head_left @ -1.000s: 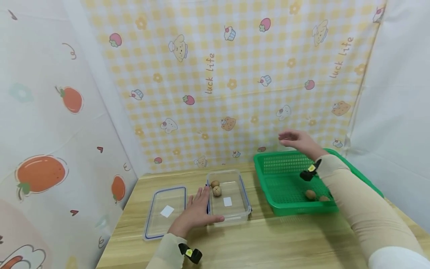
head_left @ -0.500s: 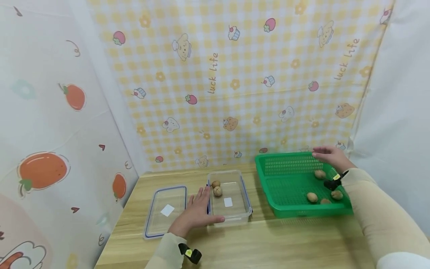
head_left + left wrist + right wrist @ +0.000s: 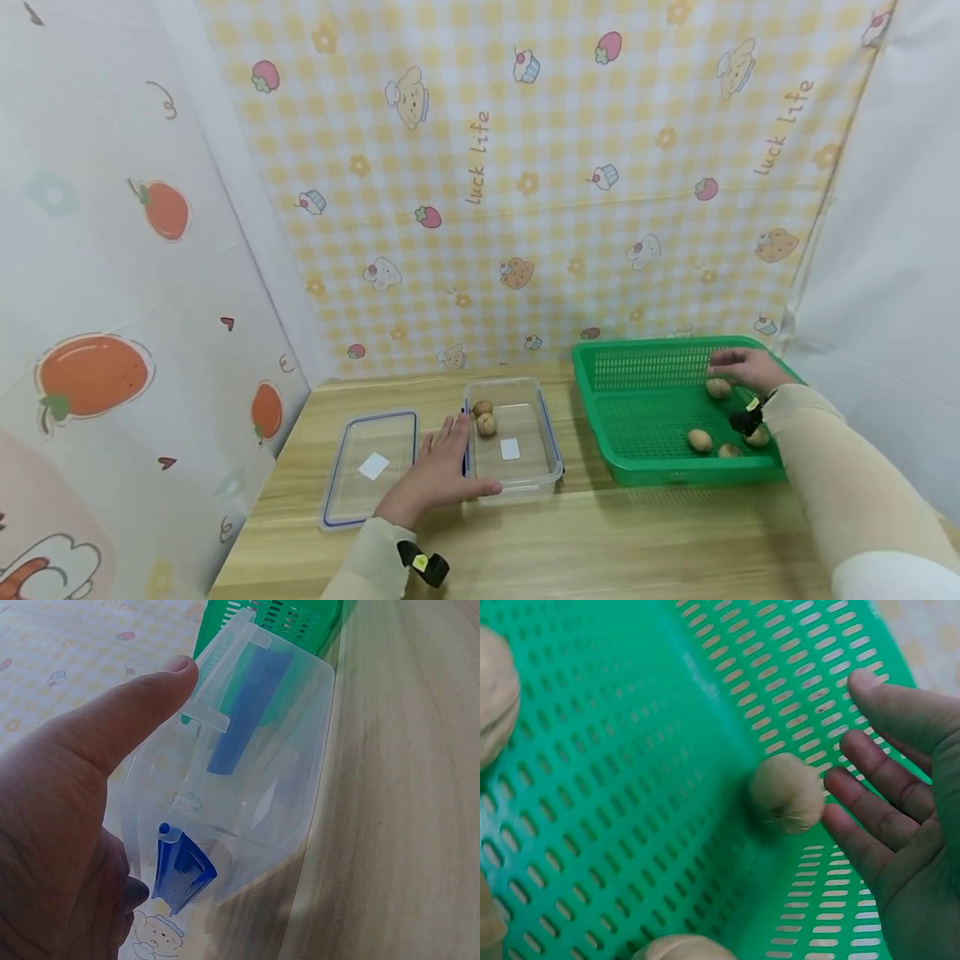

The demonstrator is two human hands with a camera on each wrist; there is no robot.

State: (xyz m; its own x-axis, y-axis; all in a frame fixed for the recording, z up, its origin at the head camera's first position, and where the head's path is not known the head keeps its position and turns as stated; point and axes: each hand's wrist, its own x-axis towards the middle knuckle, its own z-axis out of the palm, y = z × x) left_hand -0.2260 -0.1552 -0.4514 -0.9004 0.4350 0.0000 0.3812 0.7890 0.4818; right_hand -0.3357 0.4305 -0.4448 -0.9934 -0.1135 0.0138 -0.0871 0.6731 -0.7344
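Two walnuts (image 3: pixel 486 424) lie in the far left corner of a clear plastic box (image 3: pixel 531 467). My left hand (image 3: pixel 438 471) rests with spread fingers along the box's left side and near edge; in the left wrist view its thumb (image 3: pixel 154 701) lies at the rim, by a blue clip (image 3: pixel 184 874). Inside the green basket (image 3: pixel 622 471) are several walnuts (image 3: pixel 700 440). My right hand (image 3: pixel 750 369) reaches into its far right part, fingers loosely bent. In the right wrist view, the fingertips are right beside one walnut (image 3: pixel 786 793), not closed round it.
A clear lid (image 3: pixel 352 492) with a blue seal lies on the wooden table (image 3: pixel 540 550) left of the box. A checked cloth (image 3: pixel 480 308) hangs behind, close to the basket's back rim. White sheeting (image 3: pixel 885 333) stands at the right.
My right hand has moved right from above the basket's back rim, then down into it beside a walnut. The left hand has stayed at the box.
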